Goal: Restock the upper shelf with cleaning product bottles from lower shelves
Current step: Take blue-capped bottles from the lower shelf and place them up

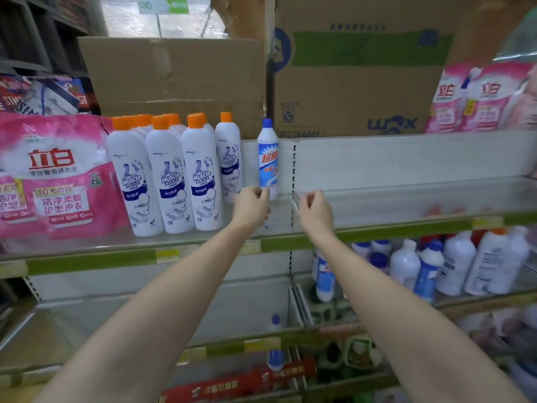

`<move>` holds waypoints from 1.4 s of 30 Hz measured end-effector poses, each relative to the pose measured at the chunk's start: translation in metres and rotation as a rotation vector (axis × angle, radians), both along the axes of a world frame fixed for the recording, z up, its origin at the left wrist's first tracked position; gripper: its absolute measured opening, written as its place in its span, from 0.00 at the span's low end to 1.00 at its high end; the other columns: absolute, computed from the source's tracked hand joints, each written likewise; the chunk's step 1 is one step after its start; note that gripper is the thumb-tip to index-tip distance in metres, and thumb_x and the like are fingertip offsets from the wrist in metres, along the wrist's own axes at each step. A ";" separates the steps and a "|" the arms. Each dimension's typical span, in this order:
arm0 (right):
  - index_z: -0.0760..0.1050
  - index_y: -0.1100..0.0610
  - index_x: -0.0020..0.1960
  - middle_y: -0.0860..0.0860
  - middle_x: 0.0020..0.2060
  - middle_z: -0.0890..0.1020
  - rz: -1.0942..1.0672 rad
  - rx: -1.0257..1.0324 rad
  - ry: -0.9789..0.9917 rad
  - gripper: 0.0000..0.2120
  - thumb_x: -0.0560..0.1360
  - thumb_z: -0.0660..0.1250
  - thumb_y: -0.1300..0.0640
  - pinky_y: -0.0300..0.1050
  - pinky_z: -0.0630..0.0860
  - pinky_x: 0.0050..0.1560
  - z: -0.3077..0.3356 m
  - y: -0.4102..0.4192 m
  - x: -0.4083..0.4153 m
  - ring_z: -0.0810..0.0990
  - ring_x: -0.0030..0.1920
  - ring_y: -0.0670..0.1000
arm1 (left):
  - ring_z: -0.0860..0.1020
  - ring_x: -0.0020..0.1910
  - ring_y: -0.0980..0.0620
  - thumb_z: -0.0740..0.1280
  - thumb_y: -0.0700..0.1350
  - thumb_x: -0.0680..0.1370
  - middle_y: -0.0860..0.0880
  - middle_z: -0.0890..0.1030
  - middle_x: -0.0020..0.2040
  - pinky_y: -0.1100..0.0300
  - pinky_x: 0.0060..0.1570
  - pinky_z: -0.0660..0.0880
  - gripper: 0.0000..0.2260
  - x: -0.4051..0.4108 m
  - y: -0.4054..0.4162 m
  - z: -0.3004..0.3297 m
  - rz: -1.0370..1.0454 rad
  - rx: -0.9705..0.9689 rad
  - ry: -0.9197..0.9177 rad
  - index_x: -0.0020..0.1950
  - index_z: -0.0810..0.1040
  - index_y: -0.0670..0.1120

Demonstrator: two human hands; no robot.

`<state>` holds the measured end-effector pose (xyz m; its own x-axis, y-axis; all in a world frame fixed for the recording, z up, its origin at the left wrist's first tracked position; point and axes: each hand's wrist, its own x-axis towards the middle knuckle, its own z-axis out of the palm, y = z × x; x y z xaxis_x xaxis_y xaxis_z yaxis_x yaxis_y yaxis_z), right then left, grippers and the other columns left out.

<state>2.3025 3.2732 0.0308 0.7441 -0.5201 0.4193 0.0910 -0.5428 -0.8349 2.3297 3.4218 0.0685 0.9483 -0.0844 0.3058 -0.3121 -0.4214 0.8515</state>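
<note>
A blue-capped white bottle (268,158) with a blue and red label stands upright at the back of the upper shelf (377,219). To its left stand several orange-capped Mr Muscle bottles (165,175). My left hand (252,207) hovers at the blue-capped bottle's base with loosely curled fingers and holds nothing. My right hand (315,212) is just to the right, thumb and fingers pinched at the clear plastic divider (295,203). On the lower shelf at the right stand several more white and blue cleaning bottles (430,266).
Pink detergent bags (55,175) fill the upper shelf's left end. Cardboard boxes (357,82) stand behind and above it, with more pink bags (479,100) at the right. The upper shelf right of the divider is bare metal. A small blue-capped bottle (275,321) sits on the lower left shelf.
</note>
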 end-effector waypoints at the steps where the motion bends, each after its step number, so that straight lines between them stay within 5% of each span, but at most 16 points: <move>1: 0.72 0.60 0.50 0.54 0.43 0.79 -0.021 0.023 -0.039 0.07 0.83 0.60 0.57 0.49 0.72 0.44 -0.007 0.004 -0.014 0.77 0.45 0.57 | 0.78 0.27 0.50 0.60 0.49 0.83 0.42 0.83 0.36 0.59 0.28 0.77 0.15 -0.013 0.002 -0.003 -0.016 0.006 -0.007 0.43 0.78 0.41; 5: 0.70 0.58 0.47 0.54 0.40 0.77 -0.026 0.026 -0.108 0.06 0.82 0.60 0.58 0.47 0.68 0.42 -0.040 0.022 -0.064 0.75 0.41 0.54 | 0.80 0.25 0.47 0.59 0.53 0.83 0.44 0.82 0.30 0.54 0.31 0.79 0.20 -0.049 0.011 -0.041 -0.107 0.107 -0.040 0.40 0.77 0.40; 9: 0.70 0.56 0.47 0.53 0.41 0.78 -0.016 0.047 0.041 0.06 0.83 0.59 0.56 0.48 0.74 0.42 -0.082 0.027 -0.097 0.77 0.42 0.53 | 0.82 0.34 0.43 0.61 0.53 0.81 0.44 0.82 0.33 0.46 0.40 0.81 0.18 -0.071 0.017 -0.097 -0.146 0.178 0.053 0.38 0.77 0.43; 14: 0.70 0.54 0.46 0.49 0.40 0.77 -0.021 0.057 0.249 0.07 0.83 0.61 0.57 0.40 0.69 0.37 -0.129 0.014 -0.121 0.77 0.42 0.49 | 0.81 0.43 0.45 0.61 0.50 0.83 0.45 0.83 0.41 0.47 0.50 0.80 0.13 -0.080 0.017 -0.144 -0.156 0.236 0.172 0.46 0.80 0.44; 17: 0.71 0.56 0.49 0.50 0.44 0.78 -0.026 0.098 0.329 0.03 0.82 0.62 0.58 0.43 0.74 0.43 -0.152 -0.002 -0.126 0.78 0.45 0.50 | 0.81 0.47 0.45 0.61 0.50 0.83 0.44 0.83 0.47 0.49 0.52 0.79 0.12 -0.079 0.009 -0.163 -0.167 0.238 0.226 0.53 0.80 0.43; 24: 0.73 0.58 0.53 0.53 0.48 0.80 -0.001 0.163 0.416 0.03 0.81 0.64 0.59 0.40 0.74 0.41 -0.185 -0.049 -0.105 0.79 0.46 0.50 | 0.78 0.45 0.48 0.61 0.48 0.84 0.45 0.81 0.48 0.57 0.44 0.73 0.12 -0.064 -0.033 -0.186 -0.127 0.230 0.318 0.58 0.78 0.40; 27: 0.72 0.55 0.55 0.52 0.51 0.80 0.014 0.229 0.463 0.04 0.81 0.65 0.58 0.44 0.75 0.48 -0.196 -0.073 -0.087 0.80 0.50 0.51 | 0.76 0.47 0.48 0.62 0.47 0.83 0.45 0.80 0.51 0.57 0.48 0.72 0.12 -0.049 -0.058 -0.195 -0.109 0.287 0.352 0.58 0.78 0.41; 36: 0.73 0.53 0.56 0.50 0.51 0.81 0.135 0.280 0.410 0.08 0.78 0.69 0.57 0.44 0.73 0.48 -0.226 -0.131 -0.030 0.80 0.53 0.51 | 0.79 0.50 0.44 0.63 0.47 0.82 0.43 0.82 0.52 0.54 0.50 0.74 0.11 -0.012 -0.129 -0.216 -0.072 0.375 0.331 0.59 0.78 0.41; 42: 0.73 0.60 0.64 0.54 0.57 0.79 0.175 0.174 0.414 0.20 0.74 0.73 0.60 0.42 0.70 0.51 -0.232 -0.146 0.007 0.79 0.56 0.52 | 0.79 0.52 0.43 0.63 0.47 0.82 0.42 0.81 0.53 0.51 0.54 0.76 0.12 0.005 -0.153 -0.223 -0.017 0.357 0.391 0.59 0.78 0.41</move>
